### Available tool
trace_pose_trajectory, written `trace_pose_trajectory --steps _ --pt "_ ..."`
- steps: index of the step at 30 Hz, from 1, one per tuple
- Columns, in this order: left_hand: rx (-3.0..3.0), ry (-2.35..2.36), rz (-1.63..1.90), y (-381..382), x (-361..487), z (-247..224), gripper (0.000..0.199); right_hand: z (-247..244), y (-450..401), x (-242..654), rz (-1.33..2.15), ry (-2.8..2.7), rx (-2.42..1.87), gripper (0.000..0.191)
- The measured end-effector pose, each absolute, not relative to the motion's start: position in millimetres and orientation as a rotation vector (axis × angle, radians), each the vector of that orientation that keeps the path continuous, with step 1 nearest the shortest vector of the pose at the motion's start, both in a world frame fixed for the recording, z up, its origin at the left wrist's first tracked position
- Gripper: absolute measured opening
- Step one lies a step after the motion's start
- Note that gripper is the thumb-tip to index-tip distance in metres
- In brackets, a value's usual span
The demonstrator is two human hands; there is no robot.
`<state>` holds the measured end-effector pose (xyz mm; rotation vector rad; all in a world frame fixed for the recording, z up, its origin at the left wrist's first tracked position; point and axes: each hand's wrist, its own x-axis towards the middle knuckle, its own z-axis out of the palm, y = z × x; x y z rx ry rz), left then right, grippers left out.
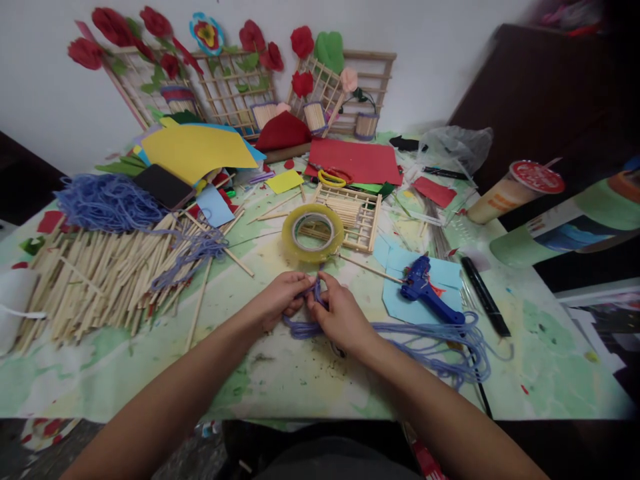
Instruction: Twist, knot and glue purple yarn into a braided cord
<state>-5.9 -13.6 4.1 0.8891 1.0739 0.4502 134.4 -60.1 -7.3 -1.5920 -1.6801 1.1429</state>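
My left hand and my right hand meet in the middle of the table, fingers closed around purple yarn. A short loop of it shows between my fingertips. Long strands of the same yarn run under my right wrist and lie in loose loops to the right. Just beyond my fingertips is a roll of clear yellowish tape. Beneath my right hand, a small shiny round thing is mostly hidden. A blue glue gun rests on light blue paper to the right.
Wooden sticks and a purple yarn heap cover the left side. Behind the tape lie a small stick frame, yellow-handled scissors and red paper. A drink cup, a bottle and a black marker are at right.
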Motion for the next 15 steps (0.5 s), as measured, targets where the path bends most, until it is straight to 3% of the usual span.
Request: trace_pose_trajectory --steps 8,13,15 --pt "0.925 1.091 0.458 -10.8 -3.3 0.6 0.014 -2.6 -59.5 138.0 1.097 -1.584 -1.656 0.063" --pt "0.947 1.070 0.456 -11.7 -5.7 3.6 0.016 -12.6 -44.1 146.6 1.184 -1.404 -1.606 0.023" --pt "0.944 1.072 0.459 -11.8 -5.6 4.1 0.017 -16.8 -38.8 147.7 1.228 -1.394 -1.588 0.016"
